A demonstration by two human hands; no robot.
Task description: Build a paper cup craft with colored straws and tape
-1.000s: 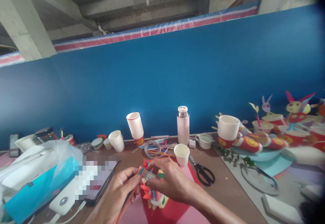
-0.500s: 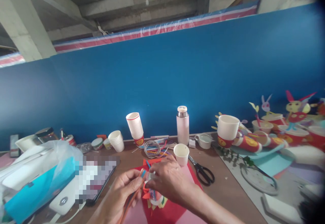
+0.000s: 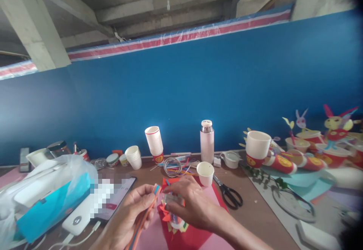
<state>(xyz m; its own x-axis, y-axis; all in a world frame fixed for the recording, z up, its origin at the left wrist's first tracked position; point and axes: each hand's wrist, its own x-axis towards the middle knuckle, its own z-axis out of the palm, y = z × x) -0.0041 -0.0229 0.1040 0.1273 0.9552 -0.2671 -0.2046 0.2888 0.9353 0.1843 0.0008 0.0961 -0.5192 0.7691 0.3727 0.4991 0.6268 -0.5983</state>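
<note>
My left hand (image 3: 135, 214) is closed round a bundle of thin coloured strips (image 3: 143, 219), orange and blue, that runs down toward the bottom edge. My right hand (image 3: 189, 204) pinches a small clear roll of tape (image 3: 172, 199) close to the top of the strips. Just under both hands lies a paper craft piece (image 3: 175, 222) with orange and yellow petals, on red paper (image 3: 195, 238) and pink paper (image 3: 211, 193).
A white paper cup (image 3: 205, 173) and black scissors (image 3: 230, 196) lie just beyond my hands. Behind are cup stacks (image 3: 154, 143), a pink flask (image 3: 207, 141) and a wire coil (image 3: 171, 165). A phone (image 3: 112, 199), power bank (image 3: 81, 218) and tissue pack (image 3: 48, 201) sit left. Decorated cups (image 3: 256, 148) crowd the right.
The view has shifted slightly, so things sit a little to the right. My left hand has lifted the strips a bit and my right hand has stayed pinched on the tape.
</note>
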